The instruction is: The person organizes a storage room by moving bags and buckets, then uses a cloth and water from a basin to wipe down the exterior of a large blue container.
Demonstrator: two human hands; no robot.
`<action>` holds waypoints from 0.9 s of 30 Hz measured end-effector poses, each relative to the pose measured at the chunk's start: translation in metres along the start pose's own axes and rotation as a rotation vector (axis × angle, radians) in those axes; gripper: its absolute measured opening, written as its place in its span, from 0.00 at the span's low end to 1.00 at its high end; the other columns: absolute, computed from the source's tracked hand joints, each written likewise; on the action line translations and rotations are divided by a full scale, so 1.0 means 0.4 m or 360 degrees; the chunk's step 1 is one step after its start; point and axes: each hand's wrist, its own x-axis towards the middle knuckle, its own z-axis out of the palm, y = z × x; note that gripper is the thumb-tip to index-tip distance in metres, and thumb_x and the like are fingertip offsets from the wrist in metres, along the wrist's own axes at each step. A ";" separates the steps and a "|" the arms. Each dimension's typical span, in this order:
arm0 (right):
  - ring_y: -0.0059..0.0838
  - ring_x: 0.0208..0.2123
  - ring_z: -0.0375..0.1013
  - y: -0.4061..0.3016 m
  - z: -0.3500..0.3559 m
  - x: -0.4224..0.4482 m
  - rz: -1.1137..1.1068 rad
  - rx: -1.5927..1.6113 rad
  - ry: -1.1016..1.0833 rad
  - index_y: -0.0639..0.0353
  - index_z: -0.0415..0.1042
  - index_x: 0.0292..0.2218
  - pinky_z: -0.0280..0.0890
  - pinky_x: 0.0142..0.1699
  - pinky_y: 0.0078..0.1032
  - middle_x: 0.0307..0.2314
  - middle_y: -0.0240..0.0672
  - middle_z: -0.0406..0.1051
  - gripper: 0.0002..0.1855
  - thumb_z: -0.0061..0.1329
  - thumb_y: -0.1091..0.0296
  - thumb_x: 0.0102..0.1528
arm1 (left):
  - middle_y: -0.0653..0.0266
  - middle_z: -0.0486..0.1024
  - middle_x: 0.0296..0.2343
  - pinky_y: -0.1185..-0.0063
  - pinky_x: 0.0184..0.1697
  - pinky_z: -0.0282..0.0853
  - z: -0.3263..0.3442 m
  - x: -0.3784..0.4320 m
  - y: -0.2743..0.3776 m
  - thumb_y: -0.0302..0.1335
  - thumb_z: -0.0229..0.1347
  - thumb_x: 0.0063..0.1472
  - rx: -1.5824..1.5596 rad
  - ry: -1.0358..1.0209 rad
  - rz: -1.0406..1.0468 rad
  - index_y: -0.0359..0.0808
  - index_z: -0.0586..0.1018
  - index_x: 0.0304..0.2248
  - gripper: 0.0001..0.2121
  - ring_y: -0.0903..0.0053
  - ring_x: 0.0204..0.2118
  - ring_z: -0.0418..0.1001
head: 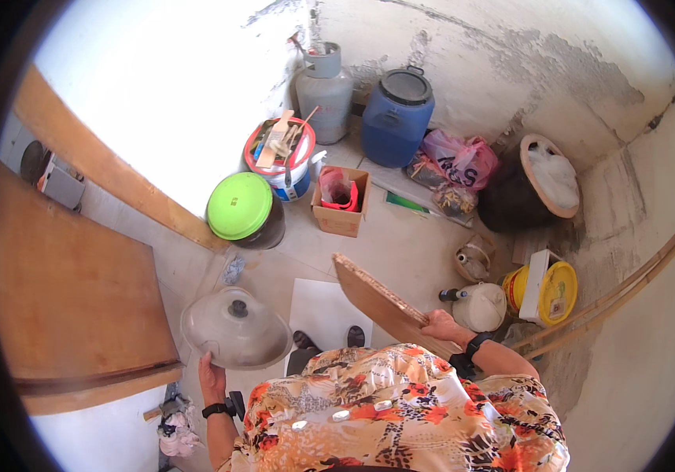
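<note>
My left hand [212, 377] grips the rim of a domed metal pot lid [219, 330] with a black knob on top. The lid is held out to the left, above the floor. On the right, my right hand [445, 327] has hold of a flat brown board [376, 298] by its rough-looking top edge. The board is tilted and slants away from my body toward the middle of the floor; its near end is hidden by my right arm and floral shirt. Both wrists carry black bands.
An orange-brown door [78, 277] stands at left. Ahead are a green-lidded bucket [240, 206], a cardboard box [337, 221], a gas cylinder [324, 103] and a blue drum [397, 121]. A dark vat [505, 192], yellow bucket [559, 292] and bamboo poles [621, 283] line the right wall.
</note>
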 end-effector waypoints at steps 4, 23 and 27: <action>0.41 0.31 0.70 0.062 -0.041 -0.032 0.0347 0.0100 0.0121 0.60 0.71 0.31 0.64 0.38 0.31 0.25 0.48 0.69 0.20 0.48 0.58 0.36 | 0.63 0.68 0.38 0.74 0.49 0.56 0.186 0.093 0.048 0.30 0.48 0.53 0.0091 -0.0256 -0.0099 0.31 0.67 0.39 0.15 0.73 0.42 0.65; 0.38 0.24 0.72 0.336 0.045 -0.076 0.0909 0.0933 0.1122 0.63 0.71 0.29 0.65 0.31 0.28 0.19 0.46 0.70 0.15 0.47 0.65 0.38 | 0.63 0.65 0.42 0.70 0.50 0.54 0.903 0.616 -0.011 0.28 0.50 0.53 -0.0116 -0.0838 -0.0421 0.35 0.65 0.43 0.17 0.71 0.45 0.63; 0.40 0.25 0.71 0.400 -0.011 -0.032 0.1020 0.0965 0.0985 0.64 0.70 0.28 0.64 0.32 0.30 0.20 0.48 0.69 0.15 0.48 0.64 0.37 | 0.62 0.65 0.43 0.71 0.52 0.52 1.054 0.598 -0.068 0.29 0.49 0.53 -0.0149 -0.0861 -0.0460 0.35 0.62 0.45 0.20 0.70 0.46 0.61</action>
